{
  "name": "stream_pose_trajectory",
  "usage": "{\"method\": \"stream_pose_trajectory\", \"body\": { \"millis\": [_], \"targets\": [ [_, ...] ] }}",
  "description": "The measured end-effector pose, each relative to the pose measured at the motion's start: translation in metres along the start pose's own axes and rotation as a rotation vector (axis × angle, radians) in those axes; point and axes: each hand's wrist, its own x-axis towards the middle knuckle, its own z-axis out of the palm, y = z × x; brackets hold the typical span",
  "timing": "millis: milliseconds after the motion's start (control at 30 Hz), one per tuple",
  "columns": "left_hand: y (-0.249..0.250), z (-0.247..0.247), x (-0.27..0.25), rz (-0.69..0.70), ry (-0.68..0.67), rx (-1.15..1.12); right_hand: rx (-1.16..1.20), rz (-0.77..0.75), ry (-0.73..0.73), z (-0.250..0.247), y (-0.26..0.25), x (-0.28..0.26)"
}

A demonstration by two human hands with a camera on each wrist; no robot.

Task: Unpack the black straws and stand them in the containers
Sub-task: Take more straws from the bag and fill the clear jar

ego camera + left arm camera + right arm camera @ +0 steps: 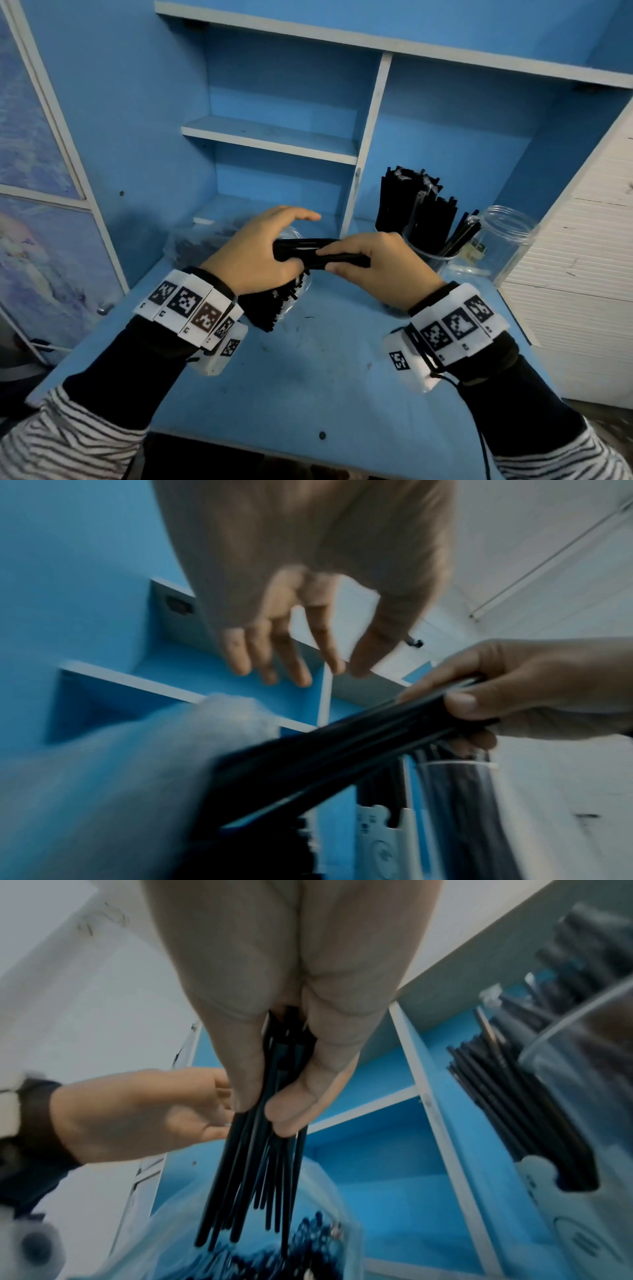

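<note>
Grip: my right hand is closed around a bundle of black straws, thumb and fingers pinching it; the right wrist view confirms this. My left hand sits at the bundle's other end with fingers extended and loose. The left wrist view shows them spread, gripping nothing.

Location: the bundle lies roughly level at frame centre in the head view, above the blue desk.

Item, just behind the hands: clear plastic packaging with more black straws, centre left, partly under my left hand.

Item, farther back, right of centre: a clear container already standing full of black straws. Beside it, an open clear jar holding only a few, leaning.

Step, as I judge it: a handful is out of the pack, being squared up. Next move calls for turning the bundle upright and lowering it into the jar.

Unclear: the packaging's opening is hidden by my left hand. The left wrist view is blurred. The straw count cannot be made out.
</note>
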Motion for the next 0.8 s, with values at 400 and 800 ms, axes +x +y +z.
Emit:
{"method": "stream_pose_trajectory", "body": {
  "millis": [400,800],
  "targets": [
    [0.028,0.071,0.035,-0.035,0.029,0.004,-0.133,-0.007,0.086,-0.048,-0.005,-0.023],
    [0.055,0.099,0.029,-0.195,-0.122,-0.636,-0.005,-0.196,0.344,-0.045,-0.003,-0.009]
  ]
}}
